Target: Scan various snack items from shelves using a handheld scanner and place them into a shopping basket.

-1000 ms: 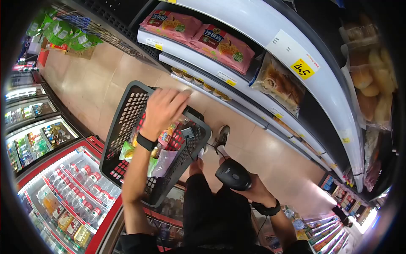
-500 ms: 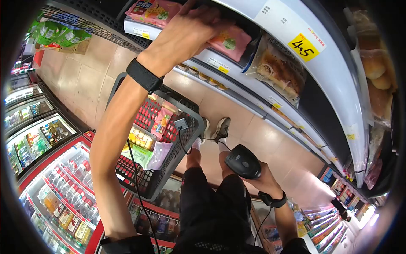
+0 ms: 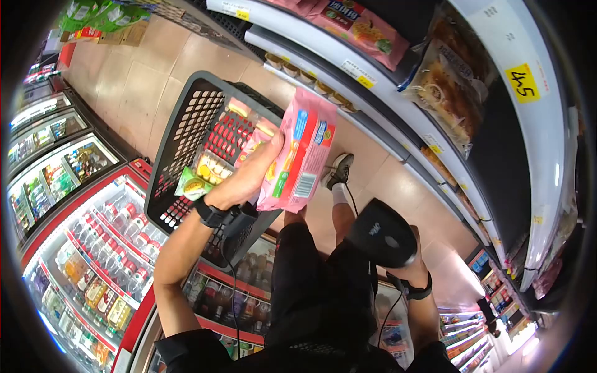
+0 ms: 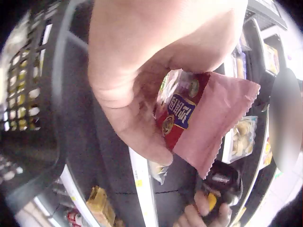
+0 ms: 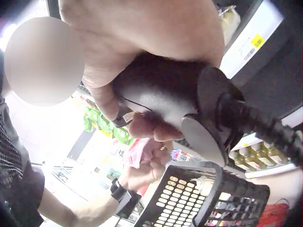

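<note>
My left hand (image 3: pixel 252 174) grips a pink snack packet (image 3: pixel 303 155) by its side, with the barcode on the back facing up. Its thumb and fingers wrap round the same pink packet (image 4: pixel 213 113) in the left wrist view. A black barcode scanner (image 3: pixel 380 233) is in my right hand (image 3: pixel 415 264), its nose pointing toward the packet. Fingers curl round the scanner handle (image 5: pixel 156 90) in the right wrist view, and a coiled cable leaves its base. Beneath the left hand is a dark grey shopping basket (image 3: pixel 163 149) holding a green packet (image 3: pixel 193 184) and a tray of small cakes (image 3: pixel 212 168).
More pink packets (image 3: pixel 367 34) and a bagged bread (image 3: pixel 448 93) lie on the curved shelves. A yellow price tag (image 3: pixel 521 84) hangs on the upper edge. Red-trimmed drinks coolers (image 3: pixel 140 298) line the left. Cables hang near my legs.
My left hand has gone from above the basket up to the shelf, gripped a pink packet there and brought it down beside the basket. The scanner stays in my right hand.
</note>
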Demonstrator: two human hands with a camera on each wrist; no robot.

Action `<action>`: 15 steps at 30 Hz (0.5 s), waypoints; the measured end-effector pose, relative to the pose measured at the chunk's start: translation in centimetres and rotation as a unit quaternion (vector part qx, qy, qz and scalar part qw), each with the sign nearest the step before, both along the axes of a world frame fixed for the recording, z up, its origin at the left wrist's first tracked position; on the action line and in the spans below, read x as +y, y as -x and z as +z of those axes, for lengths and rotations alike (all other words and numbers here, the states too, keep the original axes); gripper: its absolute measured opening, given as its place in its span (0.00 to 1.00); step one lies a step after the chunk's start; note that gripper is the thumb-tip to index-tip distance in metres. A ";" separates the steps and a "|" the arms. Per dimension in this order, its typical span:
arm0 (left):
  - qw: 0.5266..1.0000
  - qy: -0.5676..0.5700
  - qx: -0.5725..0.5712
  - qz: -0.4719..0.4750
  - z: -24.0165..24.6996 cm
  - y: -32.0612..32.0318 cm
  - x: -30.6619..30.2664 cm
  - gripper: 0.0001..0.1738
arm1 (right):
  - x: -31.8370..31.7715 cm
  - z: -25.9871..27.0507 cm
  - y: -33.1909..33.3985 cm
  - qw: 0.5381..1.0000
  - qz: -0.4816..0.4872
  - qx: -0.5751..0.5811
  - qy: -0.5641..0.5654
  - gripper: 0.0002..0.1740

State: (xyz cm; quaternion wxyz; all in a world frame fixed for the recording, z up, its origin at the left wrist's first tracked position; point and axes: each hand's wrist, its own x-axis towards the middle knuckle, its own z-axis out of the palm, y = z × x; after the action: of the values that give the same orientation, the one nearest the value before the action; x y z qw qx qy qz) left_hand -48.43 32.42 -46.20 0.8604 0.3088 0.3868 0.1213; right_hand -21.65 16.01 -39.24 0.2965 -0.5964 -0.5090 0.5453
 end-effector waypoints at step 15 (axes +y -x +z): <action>0.986 -0.046 0.153 0.036 -2.0 8.3 -4.1 0.32 | 5.1 -1.6 5.4 0.982 0.162 0.031 0.092 0.21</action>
State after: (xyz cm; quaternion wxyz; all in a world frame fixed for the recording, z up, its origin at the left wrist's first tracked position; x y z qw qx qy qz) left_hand -56.70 28.28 -48.23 0.7710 0.3488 0.5189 0.1208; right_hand -27.08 21.14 -40.89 0.1636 -0.5132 -0.5373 0.6490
